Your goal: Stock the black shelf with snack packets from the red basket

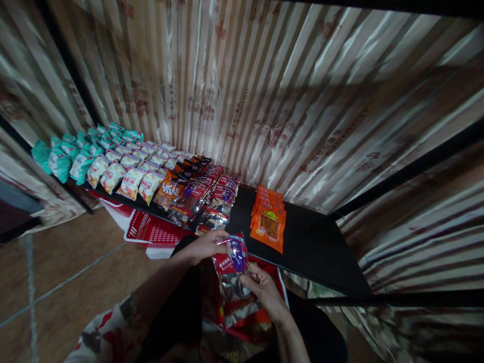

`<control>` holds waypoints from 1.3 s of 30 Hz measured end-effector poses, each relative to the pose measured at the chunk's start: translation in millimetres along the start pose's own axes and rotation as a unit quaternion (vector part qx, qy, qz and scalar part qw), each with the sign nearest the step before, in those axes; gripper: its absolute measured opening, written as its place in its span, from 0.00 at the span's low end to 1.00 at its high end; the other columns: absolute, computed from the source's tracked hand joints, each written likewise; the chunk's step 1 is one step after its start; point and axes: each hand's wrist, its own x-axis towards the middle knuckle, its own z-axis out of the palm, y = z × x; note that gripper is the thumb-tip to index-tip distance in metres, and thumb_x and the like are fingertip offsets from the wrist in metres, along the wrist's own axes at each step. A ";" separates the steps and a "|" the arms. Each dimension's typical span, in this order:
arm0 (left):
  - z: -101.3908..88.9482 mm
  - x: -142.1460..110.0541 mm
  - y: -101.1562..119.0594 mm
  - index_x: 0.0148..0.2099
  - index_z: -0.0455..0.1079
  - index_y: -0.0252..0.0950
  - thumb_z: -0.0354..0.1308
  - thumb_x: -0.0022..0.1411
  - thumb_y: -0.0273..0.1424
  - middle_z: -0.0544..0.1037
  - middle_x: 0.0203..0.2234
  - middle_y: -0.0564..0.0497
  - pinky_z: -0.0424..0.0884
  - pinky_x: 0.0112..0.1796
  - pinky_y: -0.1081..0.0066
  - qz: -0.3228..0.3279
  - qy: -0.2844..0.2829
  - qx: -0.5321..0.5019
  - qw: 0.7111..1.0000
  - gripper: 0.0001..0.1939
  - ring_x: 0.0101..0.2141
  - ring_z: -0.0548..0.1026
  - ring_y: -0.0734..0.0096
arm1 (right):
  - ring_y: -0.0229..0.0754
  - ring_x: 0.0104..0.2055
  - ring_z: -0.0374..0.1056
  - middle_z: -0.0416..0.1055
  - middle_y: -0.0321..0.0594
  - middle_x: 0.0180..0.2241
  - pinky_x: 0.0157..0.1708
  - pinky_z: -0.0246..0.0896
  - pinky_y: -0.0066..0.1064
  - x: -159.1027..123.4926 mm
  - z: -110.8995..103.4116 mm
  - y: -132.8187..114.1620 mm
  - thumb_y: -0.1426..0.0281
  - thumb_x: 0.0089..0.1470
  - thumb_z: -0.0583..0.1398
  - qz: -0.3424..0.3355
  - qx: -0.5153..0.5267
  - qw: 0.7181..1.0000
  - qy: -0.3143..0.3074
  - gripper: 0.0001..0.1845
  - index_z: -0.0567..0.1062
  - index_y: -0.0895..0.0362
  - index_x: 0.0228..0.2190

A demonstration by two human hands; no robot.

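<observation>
My left hand (204, 246) and my right hand (264, 290) both grip a red and silver snack packet (232, 267) in front of my body, just below the front edge of a black shelf (313, 242). The left fingers pinch its top corner. The right fingers close on its lower right side. More red and silver packets (238, 312) lie under it in my lap. On the shelf, rows of matching red packets (215, 199) lie just beyond my left hand. A short stack of orange packets (269, 217) lies to their right.
Further left on the shelf lie orange, white-and-red (128, 176) and teal packets (71, 151) in rows. A red plastic basket (151, 229) sits under the shelf on the brown tiled floor. Striped cloth covers the walls behind and to the right.
</observation>
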 end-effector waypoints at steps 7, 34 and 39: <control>-13.6 5.8 -2.4 0.44 0.69 0.34 0.68 0.42 0.30 0.77 0.34 0.48 0.68 0.40 0.65 0.013 0.107 -0.053 0.993 0.24 0.33 0.75 0.68 | 0.42 0.30 0.69 0.75 0.34 0.29 0.34 0.63 0.33 18.1 15.5 0.8 0.61 0.37 0.67 -0.003 0.065 0.998 0.026 0.20 0.75 0.51 0.36; -28.1 16.0 -21.1 0.50 0.67 0.31 0.63 0.45 0.34 0.78 0.30 0.49 0.70 0.31 0.70 0.064 0.203 -0.149 0.966 0.28 0.28 0.74 0.69 | 0.38 0.23 0.67 0.74 0.32 0.27 0.23 0.60 0.28 63.8 46.5 15.9 0.55 0.42 0.64 -0.029 0.095 0.991 0.093 0.28 0.66 0.48 0.46; -31.1 22.1 -19.6 0.50 0.68 0.31 0.61 0.46 0.33 0.78 0.29 0.50 0.68 0.31 0.72 0.063 0.170 -0.119 0.976 0.26 0.26 0.73 0.72 | 0.37 0.22 0.66 0.73 0.32 0.25 0.22 0.59 0.27 78.8 49.3 2.9 0.54 0.44 0.62 -0.060 0.087 0.989 0.103 0.20 0.70 0.51 0.37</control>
